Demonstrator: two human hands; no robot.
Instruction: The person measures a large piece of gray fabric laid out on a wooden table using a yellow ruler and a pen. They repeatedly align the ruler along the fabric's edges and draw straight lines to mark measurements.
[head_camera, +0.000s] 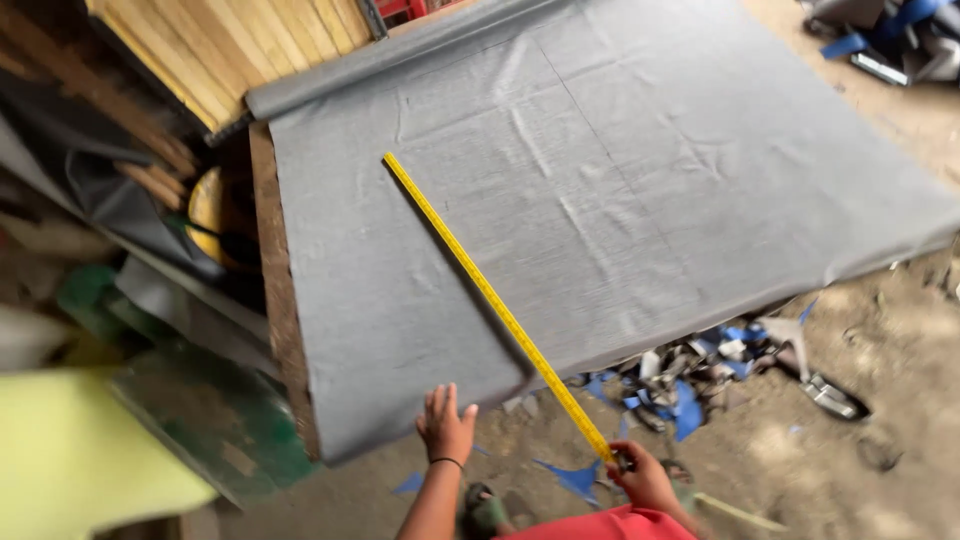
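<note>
Your right hand (645, 478) clamps the yellow tape measure (495, 305), stretched diagonally over the grey fabric (620, 170) on the desk (275, 290). Your left hand (446, 425), fingers spread, rests at the fabric's near edge.

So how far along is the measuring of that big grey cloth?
Done: the grey fabric sheet lies spread over the wooden board. In hand: the right hand holds the yellow tape measure stretched across it; the left hand hovers open by its near edge. No cut shows yet.
</note>
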